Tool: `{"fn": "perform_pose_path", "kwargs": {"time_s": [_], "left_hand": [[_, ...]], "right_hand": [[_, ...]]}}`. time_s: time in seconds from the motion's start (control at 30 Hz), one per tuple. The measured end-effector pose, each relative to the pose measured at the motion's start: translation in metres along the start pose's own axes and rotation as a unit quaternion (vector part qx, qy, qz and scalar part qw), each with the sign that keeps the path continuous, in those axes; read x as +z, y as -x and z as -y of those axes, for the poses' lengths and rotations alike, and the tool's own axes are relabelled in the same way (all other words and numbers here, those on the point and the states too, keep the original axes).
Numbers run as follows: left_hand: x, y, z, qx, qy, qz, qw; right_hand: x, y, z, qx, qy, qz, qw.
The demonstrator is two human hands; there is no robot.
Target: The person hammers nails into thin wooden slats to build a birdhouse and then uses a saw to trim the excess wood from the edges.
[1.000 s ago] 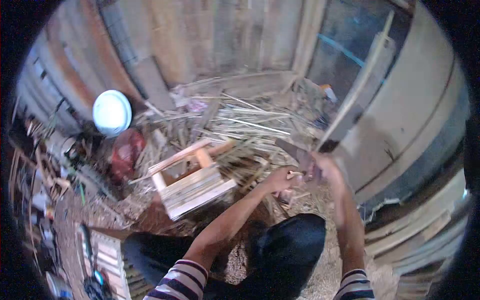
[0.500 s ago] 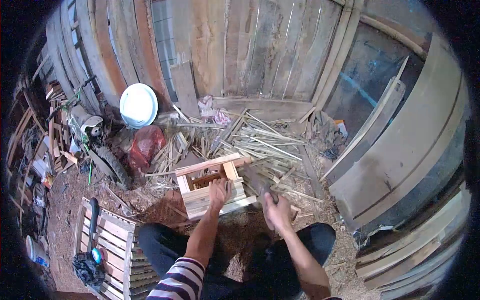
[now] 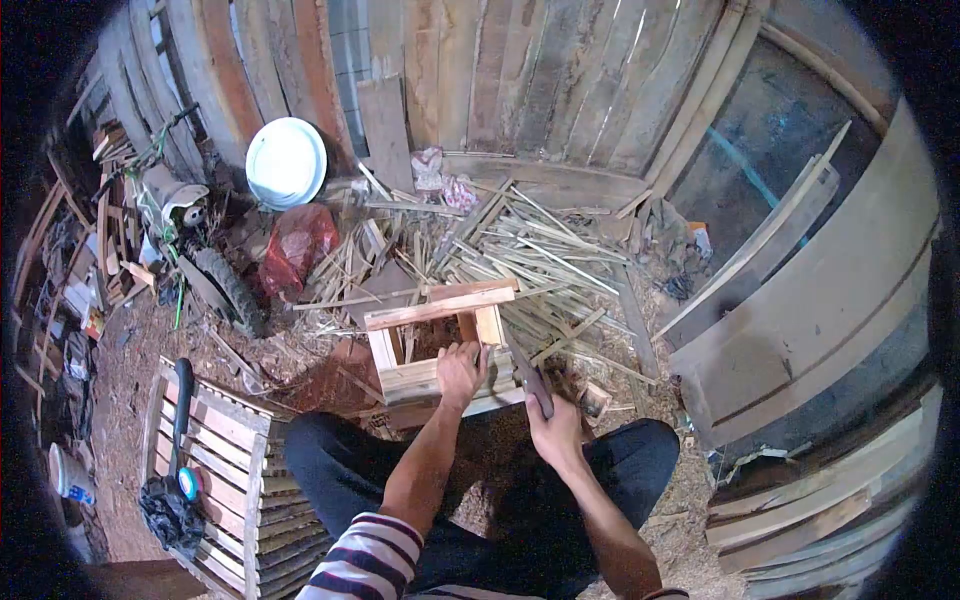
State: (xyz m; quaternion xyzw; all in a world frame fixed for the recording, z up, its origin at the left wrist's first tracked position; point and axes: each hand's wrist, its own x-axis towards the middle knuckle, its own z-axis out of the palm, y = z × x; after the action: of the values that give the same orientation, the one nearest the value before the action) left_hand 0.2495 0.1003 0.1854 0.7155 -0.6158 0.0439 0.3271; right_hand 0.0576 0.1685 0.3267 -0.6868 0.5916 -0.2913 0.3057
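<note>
A small box-like wooden frame [image 3: 420, 382] with an open top stands on the ground before my crossed legs. On its near right edge my left hand [image 3: 463, 374] is closed, with the fingers bent over the wood. My right hand [image 3: 556, 428] is wrapped round the handle of a saw [image 3: 528, 375]. The saw's dark blade points forward and left, along the right side of the frame. Whether the blade touches the wood, I cannot tell.
Thin wood strips [image 3: 540, 240] lie in a heap beyond the frame. A slatted wooden piece [image 3: 215, 460] is at the left, near a motorbike [image 3: 215, 270]. A white basin [image 3: 286, 163] leans by the plank wall, with boards [image 3: 820, 480] at the right.
The view has shifted, with the background higher in it. My left hand has moved right along the frame's edge. The saw now lies closer beside the frame, and my right hand is slightly lower.
</note>
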Motion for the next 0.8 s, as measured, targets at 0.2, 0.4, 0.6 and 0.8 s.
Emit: {"fn": "perform_pose_path", "kwargs": {"time_s": [0.2, 0.4, 0.6, 0.8], "left_hand": [[0.005, -0.014, 0.017, -0.003, -0.022, 0.041, 0.999], [0.006, -0.029, 0.021, -0.007, 0.031, 0.069, 0.997], [0.022, -0.051, 0.04, 0.035, 0.024, 0.033, 0.999], [0.026, -0.045, 0.016, -0.011, -0.038, 0.048, 0.998]], "right_hand": [[0.007, -0.001, 0.001, 0.026, 0.008, 0.021, 0.999], [0.045, -0.035, -0.002, 0.014, -0.029, -0.025, 0.999], [0.019, 0.02, 0.009, 0.004, -0.035, -0.034, 0.999], [0.046, -0.023, 0.005, 0.019, -0.015, -0.013, 1.0]]}}
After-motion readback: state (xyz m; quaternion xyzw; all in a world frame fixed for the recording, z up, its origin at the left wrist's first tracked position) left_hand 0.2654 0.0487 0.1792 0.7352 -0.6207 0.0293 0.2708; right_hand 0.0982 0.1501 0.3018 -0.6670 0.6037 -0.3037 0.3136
